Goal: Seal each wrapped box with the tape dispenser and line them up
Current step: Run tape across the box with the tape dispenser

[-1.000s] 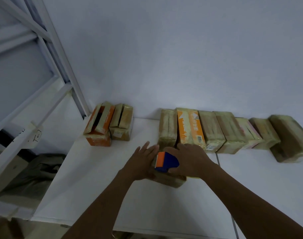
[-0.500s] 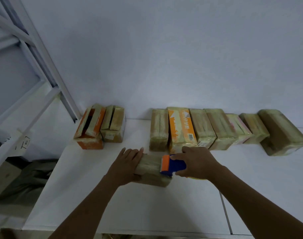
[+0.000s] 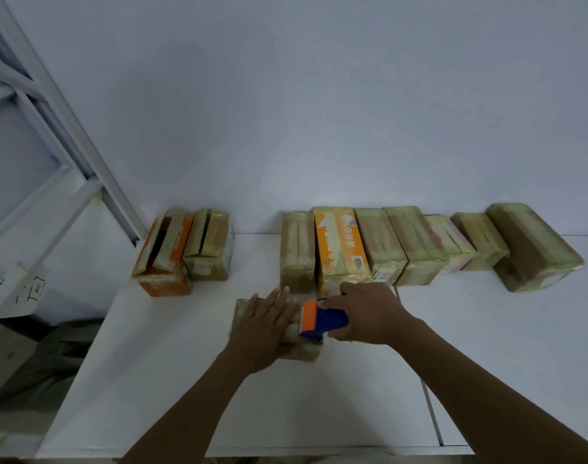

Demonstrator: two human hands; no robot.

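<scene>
Blue-and-orange tape dispenser (image 3: 322,318), tan wrapped boxes (image 3: 416,246), white table (image 3: 285,413)

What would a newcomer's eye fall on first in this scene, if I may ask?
The blue and orange tape dispenser stands out, gripped by the right hand atop a wrapped box that the left hand presses flat. Behind, a row of wrapped boxes lines the wall, including a bright orange box.

White table (image 3: 158,380), row of wrapped boxes (image 3: 416,246) by wall, two boxes (image 3: 208,252) left, one box (image 3: 241,313) nearer
</scene>
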